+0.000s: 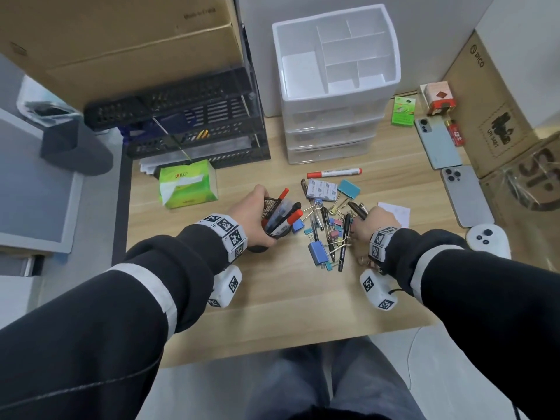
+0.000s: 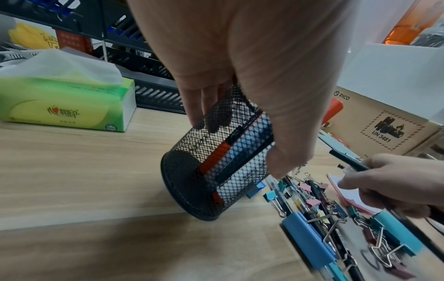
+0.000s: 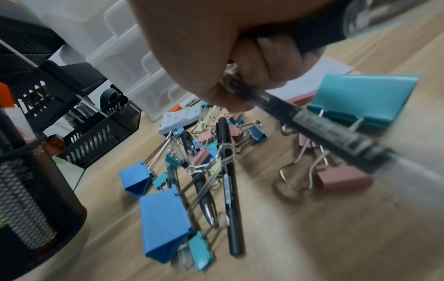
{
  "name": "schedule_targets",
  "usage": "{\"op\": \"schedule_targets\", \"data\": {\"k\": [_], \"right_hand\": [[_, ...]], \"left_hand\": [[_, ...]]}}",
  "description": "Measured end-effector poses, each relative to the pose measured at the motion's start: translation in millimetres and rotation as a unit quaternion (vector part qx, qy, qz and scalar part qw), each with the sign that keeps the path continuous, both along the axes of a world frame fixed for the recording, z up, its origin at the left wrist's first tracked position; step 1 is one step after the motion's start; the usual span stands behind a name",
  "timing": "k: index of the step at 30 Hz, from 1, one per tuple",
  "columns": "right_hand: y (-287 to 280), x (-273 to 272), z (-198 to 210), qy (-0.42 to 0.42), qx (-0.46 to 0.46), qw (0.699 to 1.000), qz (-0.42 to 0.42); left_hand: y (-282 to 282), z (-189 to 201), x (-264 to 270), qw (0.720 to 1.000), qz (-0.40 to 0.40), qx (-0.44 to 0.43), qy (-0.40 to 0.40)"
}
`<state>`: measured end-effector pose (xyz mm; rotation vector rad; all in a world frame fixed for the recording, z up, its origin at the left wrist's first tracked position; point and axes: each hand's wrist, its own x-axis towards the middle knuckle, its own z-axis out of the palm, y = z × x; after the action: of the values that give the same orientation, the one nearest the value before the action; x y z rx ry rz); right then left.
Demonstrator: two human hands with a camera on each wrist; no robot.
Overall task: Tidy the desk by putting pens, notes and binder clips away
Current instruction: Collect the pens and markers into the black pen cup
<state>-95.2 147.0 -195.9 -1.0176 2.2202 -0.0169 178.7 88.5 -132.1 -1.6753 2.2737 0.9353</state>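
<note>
My left hand (image 1: 253, 214) grips a black mesh pen cup (image 2: 216, 171), tilted toward the right, with several markers (image 1: 285, 215) sticking out of it. My right hand (image 1: 368, 224) is curled round a black pen (image 3: 319, 131) just above the pile. Between the hands lies a heap of pens and coloured binder clips (image 1: 328, 234), with a big blue clip (image 3: 165, 222) nearest me and a teal one (image 1: 349, 190) farther back. A red-capped marker (image 1: 335, 172), a notepad (image 1: 321, 190) and a white note (image 1: 395, 212) lie on the wooden desk (image 1: 288, 313).
A white drawer organiser (image 1: 333, 86) with open top compartments stands at the back. A black tray rack (image 1: 194, 131) and green tissue pack (image 1: 186, 184) sit to the left. Two phones (image 1: 465, 194), a white controller (image 1: 488, 239) and cardboard boxes (image 1: 497, 122) line the right side.
</note>
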Motion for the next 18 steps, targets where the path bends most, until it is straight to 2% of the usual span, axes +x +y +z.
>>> {"op": "schedule_targets", "data": {"k": [18], "right_hand": [[-18.8,24.4,-15.5,-0.001,0.048,0.998,0.039]], "left_hand": [[9.7,-18.8,19.5,0.999,0.005,0.032,-0.017]]}}
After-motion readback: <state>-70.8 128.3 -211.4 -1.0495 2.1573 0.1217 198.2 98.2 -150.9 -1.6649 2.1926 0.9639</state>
